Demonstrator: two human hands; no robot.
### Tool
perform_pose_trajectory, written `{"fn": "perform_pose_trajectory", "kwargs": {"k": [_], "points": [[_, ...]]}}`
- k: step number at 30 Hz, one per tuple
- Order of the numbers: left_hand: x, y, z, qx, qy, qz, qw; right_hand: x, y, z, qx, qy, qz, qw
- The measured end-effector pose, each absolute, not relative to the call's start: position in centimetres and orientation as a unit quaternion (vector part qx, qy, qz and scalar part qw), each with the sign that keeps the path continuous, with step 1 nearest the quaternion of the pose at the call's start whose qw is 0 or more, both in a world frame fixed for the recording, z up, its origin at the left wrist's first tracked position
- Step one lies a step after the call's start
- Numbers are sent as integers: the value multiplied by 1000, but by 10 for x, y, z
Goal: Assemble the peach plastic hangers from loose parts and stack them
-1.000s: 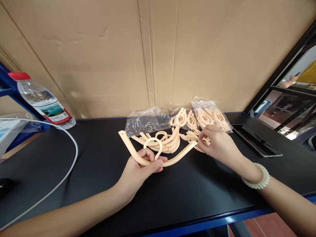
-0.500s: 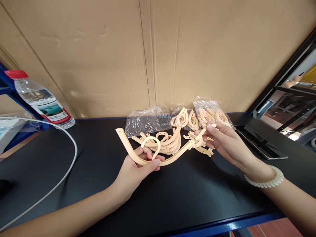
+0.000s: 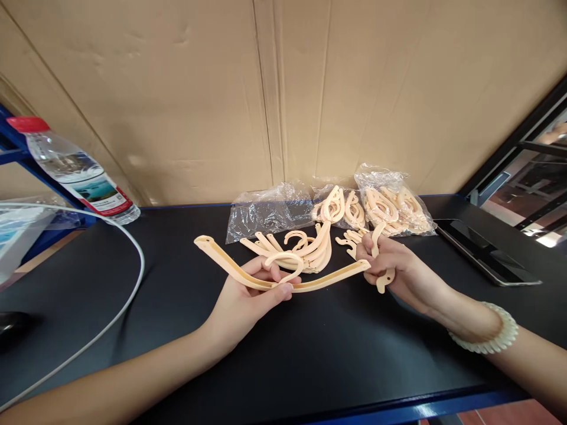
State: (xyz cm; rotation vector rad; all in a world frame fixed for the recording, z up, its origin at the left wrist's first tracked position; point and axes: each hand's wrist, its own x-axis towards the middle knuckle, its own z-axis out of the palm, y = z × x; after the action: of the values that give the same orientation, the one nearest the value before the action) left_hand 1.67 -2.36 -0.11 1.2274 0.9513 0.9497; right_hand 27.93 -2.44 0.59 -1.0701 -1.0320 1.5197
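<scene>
My left hand (image 3: 252, 298) is closed on a beige plastic clothes hanger (image 3: 328, 284), pinching it at the middle beside its curled hook. Both arms of the hanger curve upward. At its right end, my right hand (image 3: 410, 268) grips a small beige notched plastic piece (image 3: 386, 280), partly hidden by the fingers. The hanger's right tip lies close to those fingers; whether they touch I cannot tell. Behind the left hand lies a pile of similar hangers (image 3: 316, 257). Several small beige pieces (image 3: 348, 241) lie just behind the right hand.
A crumpled clear bag (image 3: 268, 215) and bags of beige parts (image 3: 396, 203) lie along the cardboard wall. A phone (image 3: 487, 254) is at right. A water bottle (image 3: 95, 177), a white cable (image 3: 140, 265) and a dark mouse-like object (image 3: 12, 324) are at left.
The small piece has come away from the hanger's right end and turned in my right hand. The hanger has tilted slightly, its left end lower and further left.
</scene>
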Motion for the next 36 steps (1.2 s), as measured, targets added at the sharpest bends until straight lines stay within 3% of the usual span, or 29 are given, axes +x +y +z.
{"fn": "perform_pose_trajectory", "kwargs": {"k": [10,24,36], "points": [[15,-23,0,530,434,405,605,286,-21,7,-453,-497,575,466],[15,-15,15,616,480,385,493,290,-22,12,-429,-521,610,414],[16,-21,16,607,500,407,465,292,-20,10,-439,-507,630,391]]}}
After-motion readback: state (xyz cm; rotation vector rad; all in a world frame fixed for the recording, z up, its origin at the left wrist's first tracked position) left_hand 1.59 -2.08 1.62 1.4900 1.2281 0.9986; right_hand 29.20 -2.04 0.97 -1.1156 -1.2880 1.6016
